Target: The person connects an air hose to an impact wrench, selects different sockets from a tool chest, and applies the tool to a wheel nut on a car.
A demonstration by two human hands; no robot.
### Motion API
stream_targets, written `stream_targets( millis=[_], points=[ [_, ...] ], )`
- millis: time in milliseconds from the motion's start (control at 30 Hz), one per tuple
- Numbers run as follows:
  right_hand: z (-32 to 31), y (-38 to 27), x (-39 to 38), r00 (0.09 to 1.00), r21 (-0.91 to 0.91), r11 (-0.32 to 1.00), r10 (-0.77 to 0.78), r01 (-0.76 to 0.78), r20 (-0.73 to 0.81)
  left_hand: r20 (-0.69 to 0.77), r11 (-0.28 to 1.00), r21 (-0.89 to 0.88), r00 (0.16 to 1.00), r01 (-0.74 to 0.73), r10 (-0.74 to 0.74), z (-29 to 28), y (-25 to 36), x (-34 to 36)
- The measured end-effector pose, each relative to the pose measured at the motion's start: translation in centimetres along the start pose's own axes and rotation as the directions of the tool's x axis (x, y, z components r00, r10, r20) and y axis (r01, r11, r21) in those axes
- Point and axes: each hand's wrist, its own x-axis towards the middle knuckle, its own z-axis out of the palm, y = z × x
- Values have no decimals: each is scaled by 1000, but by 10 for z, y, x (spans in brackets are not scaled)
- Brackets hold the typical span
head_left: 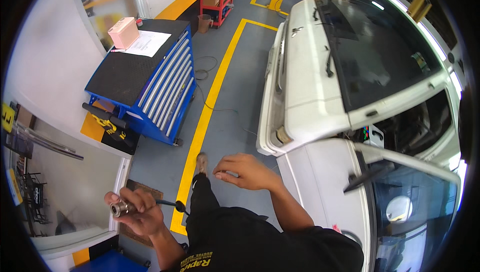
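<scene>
My left hand (pixel 137 212) is closed around a short metal cylinder (pixel 120 208) that looks like a socket, its round hollow end facing outward. A thin black rod or cable (pixel 166 202) runs from that hand toward my body; whether it joins the cylinder is hidden by my fingers. My right hand (pixel 243 171) hangs in the air in front of me, holding nothing, its fingers loosely bent and apart. It is nearest to the white vehicle (pixel 312 92), without touching it. Below, one of my shoes (pixel 201 163) shows beside the yellow floor line (pixel 210 117).
A blue tool cabinet (pixel 162 87) stands ahead on the left, bearing a pink box (pixel 123 33) and paper (pixel 147 43). Beyond are a red cart (pixel 217 3) and a bucket (pixel 204 23). A cable (pixel 220 109) lies on the floor. The vehicle's door (pixel 325 187) stands open at right.
</scene>
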Motion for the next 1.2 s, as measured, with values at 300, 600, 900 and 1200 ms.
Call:
stream_targets(
  millis=[300,600,900,1200],
  points=[
    [-137,154,174,976,-51,977,204,-208,-75,-5,992,118,999,35,-35,-26,-233,221],
    [-274,339,245,823,92,862,504,-499,-262,-2,992,80,995,97,-97,1,-500,406],
    [-490,527,378,844,1,878,460,-478,-277,-36,995,94,999,-16,20,79,-762,629],
    [-706,714,550,931,-73,953,267,-293,-248,-91,983,173,993,-55,72,119,-979,772]
  ],
)
